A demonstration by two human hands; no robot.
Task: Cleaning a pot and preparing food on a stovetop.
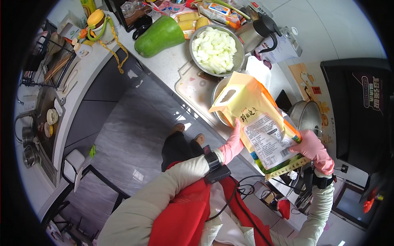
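A yellow plastic food bag [243, 104] with a cut-out handle and a printed panel is held between my two pink-gloved hands. My left hand [233, 144] grips its near left edge, thumb on the printed side. At the other edge, near the green lower end, my right hand [312, 149] has hold of it. The bag's handle end lies over a round bowl [216, 95] and hides most of it, so its contents are not clear. Beside that, a steel bowl [241, 58] is full of chopped pale-green gourd pieces [215, 50].
A cutting board [191, 84] lies under the bowls. Behind are a large cut green gourd [160, 37], corn cobs [188, 21] and a steel thermos jug [254, 33]. A steel pan [303, 115] stands right, below a black range hood [360, 113]. Black cables [235, 187] hang at my front.
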